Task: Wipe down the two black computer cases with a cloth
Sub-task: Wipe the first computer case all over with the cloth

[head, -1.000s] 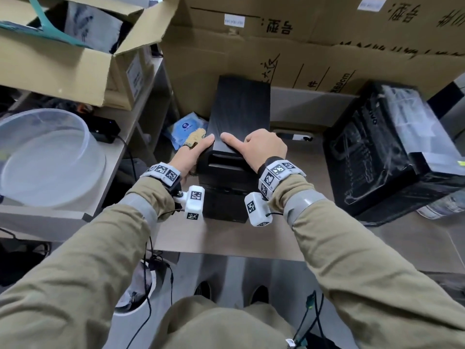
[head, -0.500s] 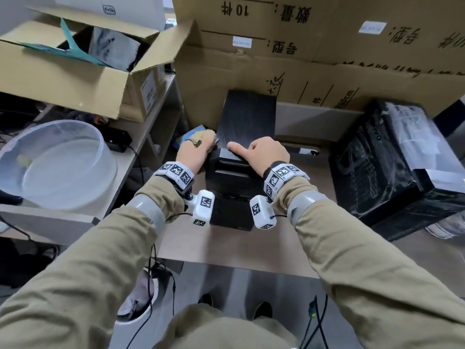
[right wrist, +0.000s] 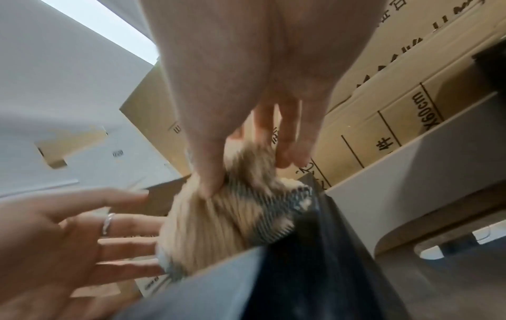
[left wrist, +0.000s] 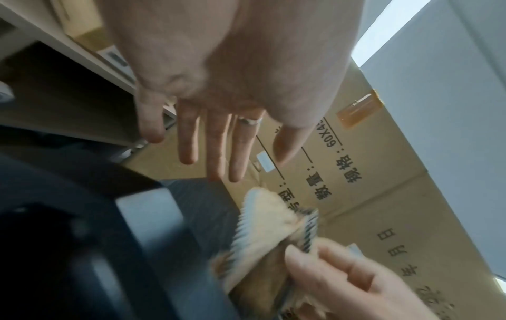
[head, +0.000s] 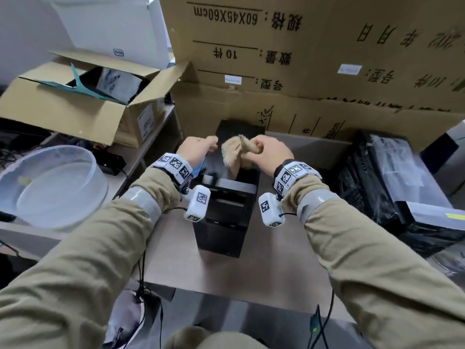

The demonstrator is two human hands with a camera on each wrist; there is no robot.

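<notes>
the cloth [head: 237, 154], tan w/ a fringed edge, is being held bunched in the right hand [head: 266, 153], thumb and fingers curled round it (plain in the right wrist view); it is hanging in the air just above the upright black case [head: 226, 205], apparently not touching it. the left hand [head: 196, 151] is being held wide, fingers straight and spread, nothing in it, just beside the cloth's free edge; a ring is being worn on one finger.

the upright case is standing at the middle of the table [head: 276, 268], its back near the cardboard boxes [head: 327, 71]. the 2nd black case [head: 392, 187] is lying to the right, well apart, part wrapped in clear film. a clear plastic tub [head: 50, 187] is sitting on the shelf at left, beside an open carton [head: 83, 107].

step in hand, as judged: the cloth is being readied btwn the hands, prob. to be spread or refolded; whether wiping of the upright case is done can't be told. the wrapped case looks untouched.

next move, as judged: the loose edge is to be taken by the left hand, the cloth flattened into a pad, then pressed flat on the top panel and drawn along it. the case may need steadying by the free hand, since it is narrow and tall. fringe could be catching on front-panel edges.
</notes>
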